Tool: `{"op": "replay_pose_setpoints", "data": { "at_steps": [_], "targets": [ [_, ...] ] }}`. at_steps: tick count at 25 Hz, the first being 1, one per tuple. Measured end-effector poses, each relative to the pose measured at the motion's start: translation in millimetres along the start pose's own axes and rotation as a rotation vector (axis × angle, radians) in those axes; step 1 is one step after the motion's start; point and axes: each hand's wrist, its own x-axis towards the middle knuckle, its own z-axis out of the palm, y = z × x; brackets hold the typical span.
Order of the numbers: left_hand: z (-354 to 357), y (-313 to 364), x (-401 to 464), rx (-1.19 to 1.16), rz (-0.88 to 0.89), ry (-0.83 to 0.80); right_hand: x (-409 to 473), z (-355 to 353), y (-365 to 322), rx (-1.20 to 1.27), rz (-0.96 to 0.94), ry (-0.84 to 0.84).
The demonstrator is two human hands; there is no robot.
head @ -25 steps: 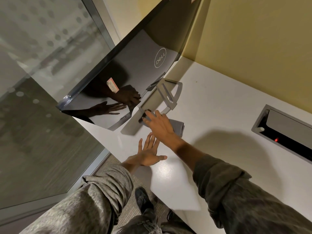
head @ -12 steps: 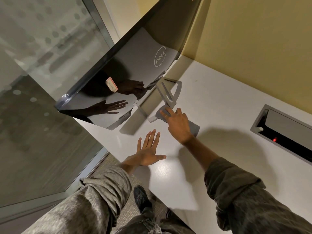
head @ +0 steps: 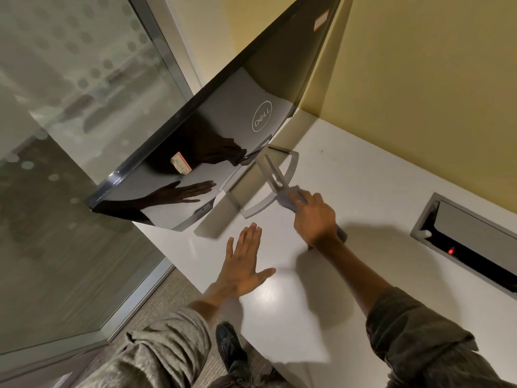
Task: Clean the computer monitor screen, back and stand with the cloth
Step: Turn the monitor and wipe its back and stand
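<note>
The monitor stands on a white desk, its glossy dark back turned toward the person, with a round logo near the middle and a small pale sticker lower down. Both of the person's hands show as reflections in that shiny back. A second sticker sits near the monitor's top corner.

The silver stand rests on the desk just beneath the monitor, an open frame with a curved foot. The right hand lies on top of a grey cloth, fingers stretched forward and pressing the cloth against the near corner of the stand's foot. The cloth pokes out ahead of the fingertips and again behind the wrist. The fingers look fairly straight, pressing rather than gripping.

The left hand rests flat on the desk, palm down, fingers straight and together, thumb spread to the side, holding nothing. It lies near the stand but apart from it, and well clear of the cloth.

To the right, a grey cable box is sunk into the desk, with a small red light glowing inside. A yellow wall rises behind the desk, and a frosted glass partition stands to the left. A dark shoe shows on the floor below the desk edge
</note>
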Motion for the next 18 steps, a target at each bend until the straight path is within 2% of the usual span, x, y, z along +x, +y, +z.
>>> {"op": "replay_pose_setpoints", "data": {
  "at_steps": [2, 4, 7, 12, 18],
  "targets": [
    [-3.2, 5.6, 14.2, 0.051, 0.034, -0.022, 15.8, -12.0, 19.5, 0.041, 0.079, 0.066],
    [-2.9, 10.7, 27.6, 0.081, 0.011, -0.054, 37.0, -22.6, 31.8, 0.020, 0.084, 0.042],
    [0.2, 12.5, 38.0, 0.072, -0.041, -0.099, 67.6, -25.8, 30.3, -0.042, 0.006, 0.045],
    [-1.6, 10.1, 43.6, 0.045, -0.058, -0.163, 102.7, -9.1, 12.8, -0.203, -0.134, -0.098],
    [-4.1, 8.8, 43.8, 0.030, -0.046, -0.199, 76.9, 8.4, 34.4, -0.295, -0.198, -0.129]
  ]
}}
